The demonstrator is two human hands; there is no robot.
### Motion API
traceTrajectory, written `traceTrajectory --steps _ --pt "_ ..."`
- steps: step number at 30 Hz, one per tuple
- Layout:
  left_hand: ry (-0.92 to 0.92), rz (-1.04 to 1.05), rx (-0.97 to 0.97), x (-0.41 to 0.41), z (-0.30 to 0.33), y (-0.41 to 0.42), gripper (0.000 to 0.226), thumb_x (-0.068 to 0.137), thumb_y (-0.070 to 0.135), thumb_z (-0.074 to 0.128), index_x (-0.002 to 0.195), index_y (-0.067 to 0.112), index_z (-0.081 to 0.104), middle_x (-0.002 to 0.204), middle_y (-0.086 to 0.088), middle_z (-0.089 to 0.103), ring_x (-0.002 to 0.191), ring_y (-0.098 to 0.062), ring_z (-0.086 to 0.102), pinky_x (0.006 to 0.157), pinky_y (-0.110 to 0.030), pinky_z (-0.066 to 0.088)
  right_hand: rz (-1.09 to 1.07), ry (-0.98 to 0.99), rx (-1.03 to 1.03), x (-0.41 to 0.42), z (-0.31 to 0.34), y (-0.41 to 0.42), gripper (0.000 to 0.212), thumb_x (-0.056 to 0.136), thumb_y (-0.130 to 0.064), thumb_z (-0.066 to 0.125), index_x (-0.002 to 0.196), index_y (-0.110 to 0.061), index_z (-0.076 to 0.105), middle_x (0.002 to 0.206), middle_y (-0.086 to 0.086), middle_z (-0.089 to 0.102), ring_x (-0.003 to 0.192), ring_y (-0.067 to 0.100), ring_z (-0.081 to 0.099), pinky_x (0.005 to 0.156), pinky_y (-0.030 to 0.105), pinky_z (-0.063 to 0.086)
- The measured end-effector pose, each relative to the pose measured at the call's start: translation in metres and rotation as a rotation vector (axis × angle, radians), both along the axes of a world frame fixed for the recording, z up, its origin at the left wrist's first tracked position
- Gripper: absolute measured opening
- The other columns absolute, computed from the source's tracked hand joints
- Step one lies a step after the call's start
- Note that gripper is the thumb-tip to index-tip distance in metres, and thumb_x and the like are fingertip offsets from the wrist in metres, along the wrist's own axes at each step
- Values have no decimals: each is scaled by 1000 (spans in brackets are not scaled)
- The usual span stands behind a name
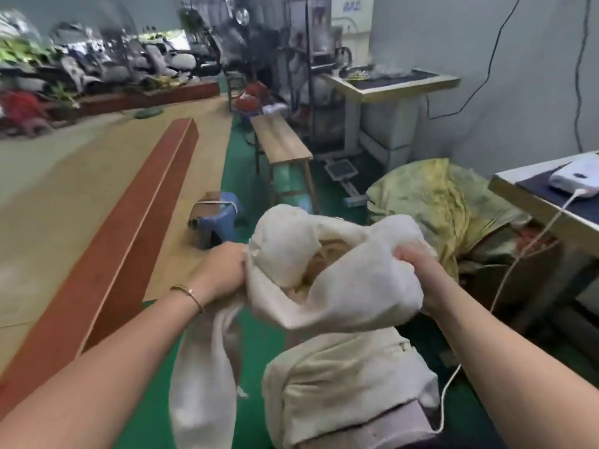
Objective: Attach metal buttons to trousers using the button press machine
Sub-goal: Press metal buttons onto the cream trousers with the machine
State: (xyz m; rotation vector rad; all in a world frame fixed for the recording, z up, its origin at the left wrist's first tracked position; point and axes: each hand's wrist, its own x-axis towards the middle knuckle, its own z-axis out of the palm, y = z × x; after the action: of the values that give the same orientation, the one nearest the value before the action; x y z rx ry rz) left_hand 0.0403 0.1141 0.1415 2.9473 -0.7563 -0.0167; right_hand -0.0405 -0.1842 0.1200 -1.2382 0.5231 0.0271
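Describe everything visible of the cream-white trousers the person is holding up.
The cream-white cloth trousers look soft, slightly fuzzy and crumpled. They are bunched in mid-air, with the left hand gripping one side and the right hand gripping the other. The fabric folds open between the hands, showing a paler tan inner patch. One part hangs down below the left hand. Below lies a pile of similar cream cloth. No button is visible.

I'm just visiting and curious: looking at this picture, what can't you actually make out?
Head view only:
- Buttons: none visible; folds of the cream trousers hide any.
- Fingertips of the left hand and right hand: buried in cloth.
- Pile below: its base is cut off by the bottom edge.
- Far machine: too blurred to tell if it is the press.
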Motion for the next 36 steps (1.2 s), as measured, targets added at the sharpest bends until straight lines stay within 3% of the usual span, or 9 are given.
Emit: traceTrajectory --steps 2,8,10,15,19,23,27,31,36 --pt "105 158 50 -1 -27 26 21 84 36 42 76 24 59 98 -7 71 94 -31 66 77 -36 52 57 47 13 -5 -24 -11 16 81 6 49 77 -7 58 75 7 60 70 21 62 64 31 46" --pt "427 262 108 -86 -182 47 51 78 45 41 129 46 45 114 4 70 104 -24 66 74 -30 50 -175 350 168 -27 -106 -51 25 89 10 52 110 -3 57 85 13 60 76 28 56 71 37 45" --pt "550 291 78 -110 -217 35 64 80 60 37 142 56 25 135 6 58 125 -24 56 91 -35 47 -143 573 38 -46 -149 -58 33 96 -6 53 128 5 51 78 14 53 64 25 46 65 37 40" --pt "732 325 -99 -99 -233 3 127 69 51 72 155 18 -16 158 -7 11 148 -26 14 120 -34 18 38 645 -185 -55 -180 -56 37 97 -37 53 119 -8 56 103 13 59 90 33 58 69 36 45" --pt "632 188 -233 -78 -212 -40 143 46 80 64 156 29 -11 163 4 -8 151 -18 -6 123 -36 4 173 615 -866 -49 -187 -44 46 98 -44 48 125 -7 55 119 15 59 108 34 55 90 39 45" --pt "524 -48 194 -79 -226 -74 131 60 82 62 156 32 -11 163 -13 -19 150 -29 -21 121 -49 -9 613 248 -1541 -46 -183 -30 68 86 -20 48 148 -31 22 150 7 24 133 28 31 104 39 37" --pt "351 -85 208 -81 -223 -84 81 75 52 59 146 31 27 155 -11 20 143 -30 19 114 -43 21 1048 88 -1576 -50 -179 -10 88 64 -33 53 146 -38 21 146 2 27 133 28 29 106 45 26" --pt "303 -182 96 -66 -193 -91 24 80 15 54 103 20 50 112 -2 50 105 -26 51 69 -32 36 668 -197 -1878 -47 -169 -4 44 43 -14 78 82 -19 59 74 5 57 62 27 55 55 35 42" --pt "25 -374 -313 -59 -174 -87 21 54 6 50 69 20 50 71 6 53 68 -13 45 52 -22 18 289 -330 -1770 -49 -166 -16 21 61 -12 41 80 -14 50 78 8 50 64 29 47 58 31 24"
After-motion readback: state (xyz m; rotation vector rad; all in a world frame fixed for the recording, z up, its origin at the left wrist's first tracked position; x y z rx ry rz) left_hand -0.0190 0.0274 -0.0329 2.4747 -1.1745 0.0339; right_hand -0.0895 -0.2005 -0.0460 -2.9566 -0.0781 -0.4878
